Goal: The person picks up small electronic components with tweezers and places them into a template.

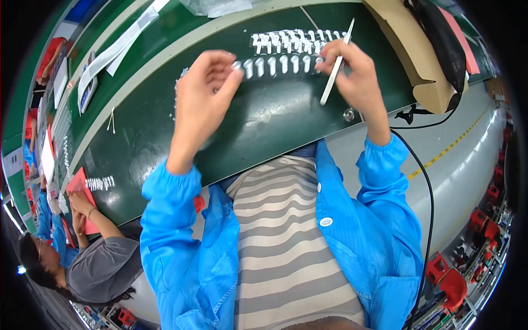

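Note:
A row of white earbud-shaped pieces (pixel 272 66) runs between my two hands above the dark green table (pixel 264 121). My left hand (pixel 204 91) has its fingers curled, with thumb and fingertips at the row's left end. Whether they grip that end is unclear, as the hand is slightly blurred. At the other end, my right hand (pixel 352 69) holds pale tweezers (pixel 331 82) slanted across its fingers, its fingertips beside the last piece. Just behind lies a denser group of similar white pieces (pixel 291 41).
A small round metallic object (pixel 348 115) sits near the table's front edge. An open cardboard box (pixel 404 44) stands at the right. Cotton swabs (pixel 113 121) lie to the left. A co-worker's hands (pixel 81 206) rest by a red sheet (pixel 91 203). A black cable (pixel 426 181) hangs at right.

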`<action>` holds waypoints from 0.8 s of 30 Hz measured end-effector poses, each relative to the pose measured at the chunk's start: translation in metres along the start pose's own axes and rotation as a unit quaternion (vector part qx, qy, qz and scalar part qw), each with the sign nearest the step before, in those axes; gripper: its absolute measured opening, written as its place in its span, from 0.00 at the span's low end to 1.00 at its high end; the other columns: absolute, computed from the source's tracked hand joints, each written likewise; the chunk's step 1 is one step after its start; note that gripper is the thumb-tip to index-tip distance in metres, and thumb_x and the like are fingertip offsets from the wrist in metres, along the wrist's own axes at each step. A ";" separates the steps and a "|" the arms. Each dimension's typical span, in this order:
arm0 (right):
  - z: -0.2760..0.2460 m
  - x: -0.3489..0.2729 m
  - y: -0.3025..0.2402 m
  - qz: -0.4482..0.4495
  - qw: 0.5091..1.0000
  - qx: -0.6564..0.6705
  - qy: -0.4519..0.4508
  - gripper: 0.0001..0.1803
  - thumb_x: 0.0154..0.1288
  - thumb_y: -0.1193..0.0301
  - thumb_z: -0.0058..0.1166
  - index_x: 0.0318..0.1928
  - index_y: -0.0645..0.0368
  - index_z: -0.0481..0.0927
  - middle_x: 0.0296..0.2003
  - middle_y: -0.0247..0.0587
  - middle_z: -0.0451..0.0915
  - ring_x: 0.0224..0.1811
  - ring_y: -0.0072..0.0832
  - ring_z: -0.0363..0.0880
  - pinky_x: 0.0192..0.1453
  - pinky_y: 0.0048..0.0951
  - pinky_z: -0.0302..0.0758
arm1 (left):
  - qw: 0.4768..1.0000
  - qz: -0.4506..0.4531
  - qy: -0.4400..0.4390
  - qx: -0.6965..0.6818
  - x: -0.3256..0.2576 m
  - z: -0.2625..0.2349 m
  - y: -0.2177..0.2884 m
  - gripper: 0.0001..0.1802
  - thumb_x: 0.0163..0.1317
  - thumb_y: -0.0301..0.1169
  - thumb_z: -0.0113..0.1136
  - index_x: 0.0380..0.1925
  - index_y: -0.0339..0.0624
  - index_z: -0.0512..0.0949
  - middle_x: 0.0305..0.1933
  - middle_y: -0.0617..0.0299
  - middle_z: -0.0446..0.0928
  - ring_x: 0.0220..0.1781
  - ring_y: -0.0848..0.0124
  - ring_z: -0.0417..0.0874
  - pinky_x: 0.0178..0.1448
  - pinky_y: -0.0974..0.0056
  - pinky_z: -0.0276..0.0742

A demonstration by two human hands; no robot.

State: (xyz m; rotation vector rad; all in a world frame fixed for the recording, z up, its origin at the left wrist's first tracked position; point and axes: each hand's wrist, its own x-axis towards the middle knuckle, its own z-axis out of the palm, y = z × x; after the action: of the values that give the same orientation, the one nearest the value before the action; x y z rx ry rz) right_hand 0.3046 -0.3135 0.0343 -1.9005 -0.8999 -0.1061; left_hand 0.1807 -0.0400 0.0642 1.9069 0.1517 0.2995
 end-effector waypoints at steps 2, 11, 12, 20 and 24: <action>-0.016 0.011 0.017 0.008 1.000 -0.026 0.009 0.11 0.62 0.82 0.69 0.37 0.61 0.77 0.43 0.46 0.84 0.45 0.37 0.85 0.48 0.34 0.81 | 0.999 0.005 -0.006 0.045 0.039 0.018 -0.006 0.15 0.67 0.27 0.71 0.51 0.33 0.82 0.45 0.54 0.87 0.43 0.69 0.89 0.50 0.65 0.85; -0.021 -0.047 0.039 0.060 0.990 -0.062 0.114 0.15 0.72 0.79 0.64 0.58 0.64 0.83 0.59 0.50 0.84 0.60 0.34 0.82 0.65 0.35 0.77 | 0.910 0.062 0.247 0.328 -0.052 -0.094 -0.039 0.23 0.64 0.33 0.73 0.57 0.37 0.81 0.55 0.47 0.84 0.55 0.51 0.86 0.60 0.53 0.81; -0.023 -0.055 0.047 0.042 0.992 -0.067 0.097 0.14 0.75 0.76 0.61 0.58 0.64 0.82 0.60 0.51 0.84 0.60 0.34 0.82 0.66 0.36 0.76 | 0.894 0.046 0.272 0.354 -0.075 -0.120 -0.051 0.23 0.64 0.33 0.73 0.57 0.37 0.81 0.55 0.47 0.84 0.55 0.51 0.86 0.60 0.53 0.81; 0.032 -0.029 0.001 0.020 0.998 0.000 0.052 0.21 0.87 0.62 0.44 0.66 0.64 0.77 0.58 0.51 0.83 0.54 0.32 0.82 0.66 0.34 0.75 | 0.741 -0.081 0.387 0.544 -0.206 -0.219 -0.126 0.22 0.65 0.39 0.73 0.53 0.36 0.84 0.58 0.48 0.83 0.64 0.48 0.79 0.69 0.49 0.73; 0.041 -0.030 -0.003 0.023 0.999 -0.029 0.018 0.22 0.87 0.62 0.43 0.68 0.64 0.76 0.56 0.50 0.84 0.52 0.31 0.83 0.63 0.33 0.77 | 0.791 -0.086 0.332 0.506 -0.197 -0.178 -0.092 0.20 0.65 0.37 0.73 0.51 0.36 0.85 0.57 0.49 0.83 0.63 0.49 0.79 0.67 0.49 0.74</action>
State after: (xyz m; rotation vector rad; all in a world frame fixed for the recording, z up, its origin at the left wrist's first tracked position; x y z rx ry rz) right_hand 0.2692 -0.2955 0.0022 -1.9670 -0.8367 -0.1391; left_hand -0.0545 0.1038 0.0101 2.7209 1.1555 0.8915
